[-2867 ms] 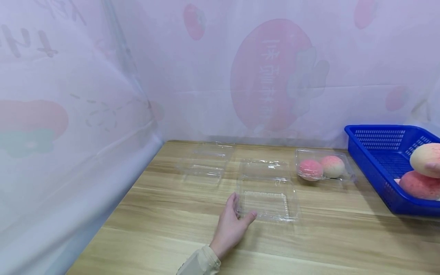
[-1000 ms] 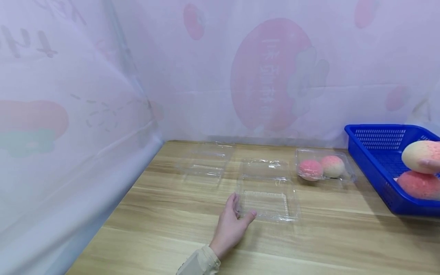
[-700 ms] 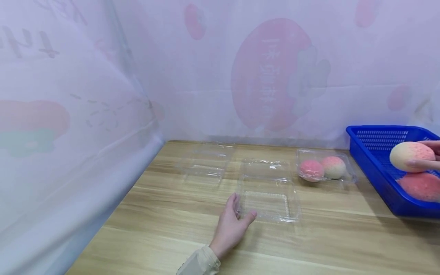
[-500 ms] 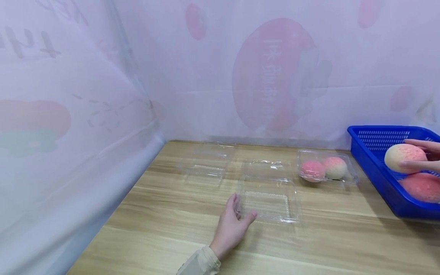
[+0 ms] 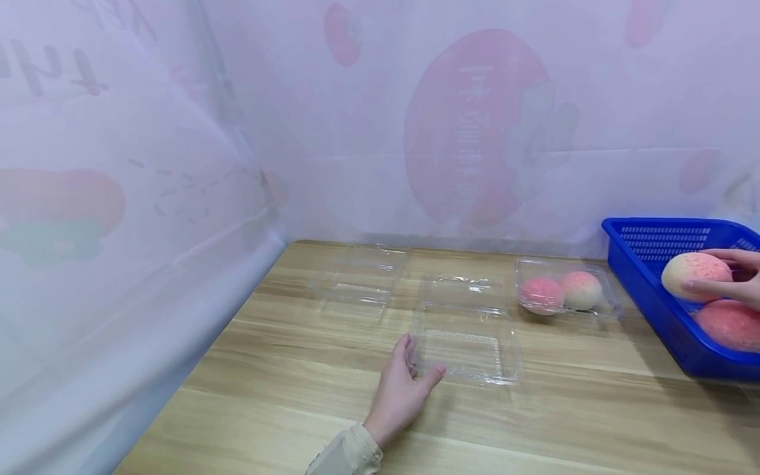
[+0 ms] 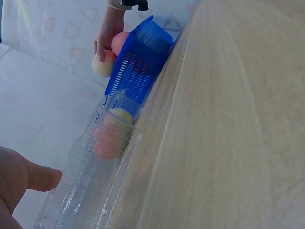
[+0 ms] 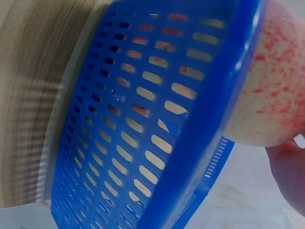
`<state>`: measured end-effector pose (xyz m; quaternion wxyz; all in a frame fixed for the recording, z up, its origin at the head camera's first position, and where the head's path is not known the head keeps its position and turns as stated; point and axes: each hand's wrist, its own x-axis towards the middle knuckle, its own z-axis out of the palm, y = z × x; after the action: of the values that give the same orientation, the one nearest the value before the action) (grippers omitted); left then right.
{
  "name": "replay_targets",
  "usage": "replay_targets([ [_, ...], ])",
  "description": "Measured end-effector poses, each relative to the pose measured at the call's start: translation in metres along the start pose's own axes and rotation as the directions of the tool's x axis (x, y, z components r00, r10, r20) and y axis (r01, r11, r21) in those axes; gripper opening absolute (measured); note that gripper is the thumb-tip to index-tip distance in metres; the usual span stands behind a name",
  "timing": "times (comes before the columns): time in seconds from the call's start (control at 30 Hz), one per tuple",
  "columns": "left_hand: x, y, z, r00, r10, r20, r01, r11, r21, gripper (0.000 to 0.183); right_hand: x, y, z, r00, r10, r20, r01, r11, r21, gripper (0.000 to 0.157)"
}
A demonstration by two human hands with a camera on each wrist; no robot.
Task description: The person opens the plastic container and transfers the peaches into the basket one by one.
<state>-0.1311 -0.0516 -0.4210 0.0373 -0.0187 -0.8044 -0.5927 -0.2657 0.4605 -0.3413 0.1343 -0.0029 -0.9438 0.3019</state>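
Note:
In the head view, my left hand [image 5: 399, 392] rests at the near left corner of an open clear plastic clamshell box [image 5: 463, 353], thumb by its front edge and fingers along its left side. My straight thumb [image 6: 44, 177] meets the box's edge in the left wrist view. My right hand [image 5: 742, 280] grips a cream-and-pink peach [image 5: 695, 276] between thumb and fingers, over the blue basket [image 5: 644, 307]. Below it a redder peach [image 5: 730, 324] lies in the basket. The right wrist view shows the held peach [image 7: 274, 90] close beside the basket's rim.
Behind the open box's right side, another clear box [image 5: 611, 307] contains a pink peach [image 5: 541, 295] and a paler peach [image 5: 580, 290]. A further open clear box [image 5: 359, 290] lies at the back left. A pale printed curtain [image 5: 356, 191] borders the wooden table [image 5: 285, 396].
My right hand has come into the head view from the right edge, carrying the peach leftward and slightly down over the basket. The left hand has stayed at the box's corner.

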Motion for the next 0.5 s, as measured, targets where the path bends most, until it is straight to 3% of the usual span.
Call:
replay_targets([
  [0.27, 0.000, 0.000, -0.001, 1.000, -0.006, -0.005, 0.006, 1.000, -0.004, 0.086, -0.001, 0.004, 0.007, 0.996, -0.032, -0.082, 0.036, 0.998, 0.042, 0.078],
  [0.5, 0.000, -0.002, -0.002, 1.000, -0.001, 0.010, 0.001, 1.000, -0.003, 0.087, -0.001, 0.013, 0.002, 0.997, 0.072, 0.034, -0.075, 0.994, 0.082, 0.086],
])
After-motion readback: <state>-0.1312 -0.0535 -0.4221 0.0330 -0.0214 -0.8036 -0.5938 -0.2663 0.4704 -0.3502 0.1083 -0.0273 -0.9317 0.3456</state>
